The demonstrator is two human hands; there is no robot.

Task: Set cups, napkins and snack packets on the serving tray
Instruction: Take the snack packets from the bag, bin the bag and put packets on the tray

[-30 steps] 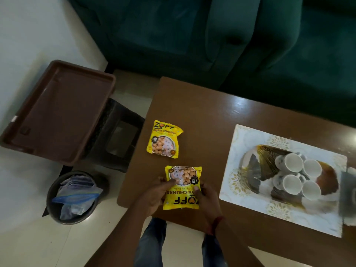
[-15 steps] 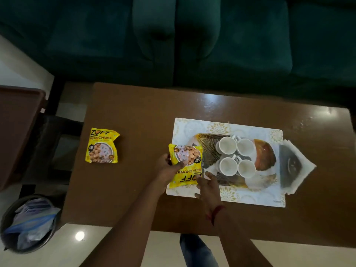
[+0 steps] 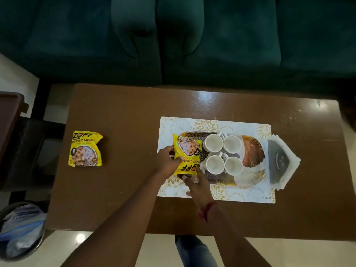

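Observation:
My left hand [image 3: 168, 160] grips a yellow snack packet [image 3: 187, 153] by its left edge, holding it over the left end of the gold-patterned serving tray [image 3: 252, 151]. Fingers apart, my right hand [image 3: 196, 185] sits just below the packet, its fingertips at the packet's bottom corner. Several white cups [image 3: 222, 154] stand in a cluster on the tray, right beside the packet. A stack of napkins [image 3: 282, 160] lies at the tray's right end. A second yellow snack packet [image 3: 85, 149] rests flat on the table's left side.
The tray sits on a white and gold placemat [image 3: 231, 195] on a brown table [image 3: 123, 122]. A dark green sofa [image 3: 173, 35] runs behind it. A bin with plastic bags [image 3: 19, 228] and a brown stool [image 3: 11, 116] stand on the left.
Both hands carried the packet from the table's near left edge rightward onto the tray's left end. My right hand loosened from the packet. The view swung right.

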